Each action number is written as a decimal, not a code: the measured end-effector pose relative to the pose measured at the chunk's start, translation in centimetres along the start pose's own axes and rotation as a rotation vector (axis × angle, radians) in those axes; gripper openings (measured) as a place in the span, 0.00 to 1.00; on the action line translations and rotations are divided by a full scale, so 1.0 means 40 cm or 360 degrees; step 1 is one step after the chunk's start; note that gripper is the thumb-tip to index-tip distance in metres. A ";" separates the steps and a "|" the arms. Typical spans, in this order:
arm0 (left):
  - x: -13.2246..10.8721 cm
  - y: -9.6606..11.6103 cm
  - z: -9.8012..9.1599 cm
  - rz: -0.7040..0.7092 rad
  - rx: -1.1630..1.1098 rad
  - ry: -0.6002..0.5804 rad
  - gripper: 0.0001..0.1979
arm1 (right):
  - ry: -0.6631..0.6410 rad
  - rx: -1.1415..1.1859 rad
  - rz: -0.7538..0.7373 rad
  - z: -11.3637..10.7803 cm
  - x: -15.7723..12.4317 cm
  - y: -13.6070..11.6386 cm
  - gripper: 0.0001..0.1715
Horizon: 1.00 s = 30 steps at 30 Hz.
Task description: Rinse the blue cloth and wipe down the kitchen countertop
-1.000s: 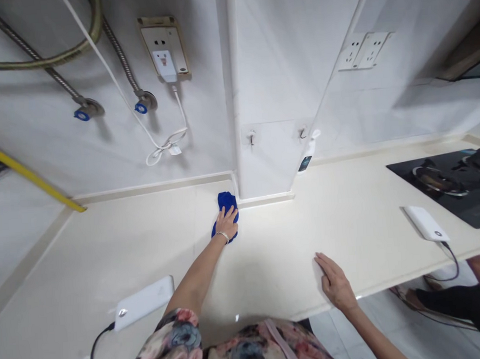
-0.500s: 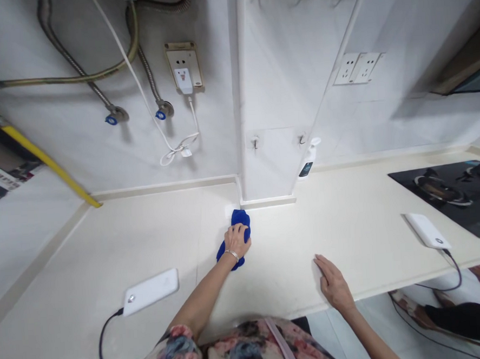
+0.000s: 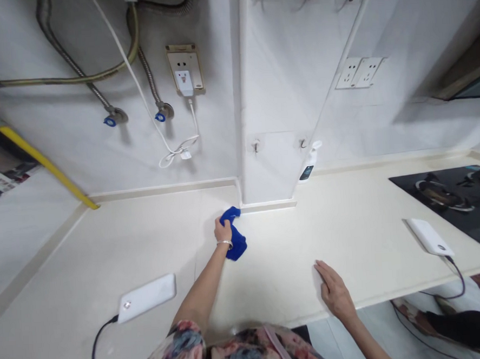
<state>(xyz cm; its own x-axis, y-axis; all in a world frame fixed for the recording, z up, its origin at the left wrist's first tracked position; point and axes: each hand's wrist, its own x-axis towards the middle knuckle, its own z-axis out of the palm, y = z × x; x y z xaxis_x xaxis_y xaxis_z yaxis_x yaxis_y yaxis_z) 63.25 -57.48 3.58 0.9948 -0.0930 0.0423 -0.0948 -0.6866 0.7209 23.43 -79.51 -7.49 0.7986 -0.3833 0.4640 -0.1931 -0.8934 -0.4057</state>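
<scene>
One blue cloth (image 3: pixel 237 245), one left hand (image 3: pixel 222 231) clamped on it over the counter (image 3: pixel 287 247)
Right of that grip rests one right hand (image 3: pixel 336 293), fingers straight, unclenched; two power banks (image 3: pixel 147 298) flank the grip, one each side

Forward reach blocked by pillar (image 3: pixel 278 172) — passage allowed over countertop (image 3: pixel 292 241) between pillar and right hand (image 3: pixel 334 290) — left side partly obstructed by white device (image 3: pixel 147 298).
</scene>
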 end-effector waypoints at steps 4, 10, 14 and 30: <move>0.052 0.035 0.025 -0.0069 -0.0204 0.0179 0.23 | 0.0008 -0.0016 -0.0015 -0.004 0.000 -0.003 0.37; 0.047 0.118 0.104 0.0496 -0.0082 -0.0179 0.27 | -0.0043 -0.0056 0.0043 -0.016 -0.002 -0.013 0.39; 0.040 0.142 0.097 0.0666 0.0562 -0.0414 0.34 | -0.0078 -0.0055 0.0047 -0.024 -0.001 -0.014 0.39; 0.020 0.159 0.149 0.0718 0.0913 -0.0323 0.35 | -0.0132 -0.0074 0.0065 -0.040 0.000 -0.028 0.39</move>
<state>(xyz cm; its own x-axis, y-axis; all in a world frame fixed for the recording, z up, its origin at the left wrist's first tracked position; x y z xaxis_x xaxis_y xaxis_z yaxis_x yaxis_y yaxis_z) 63.20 -66.22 4.09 0.8337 -0.5465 0.0798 -0.5510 -0.8130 0.1885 22.73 -78.86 -5.77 0.8335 -0.4007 0.3804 -0.2514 -0.8881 -0.3848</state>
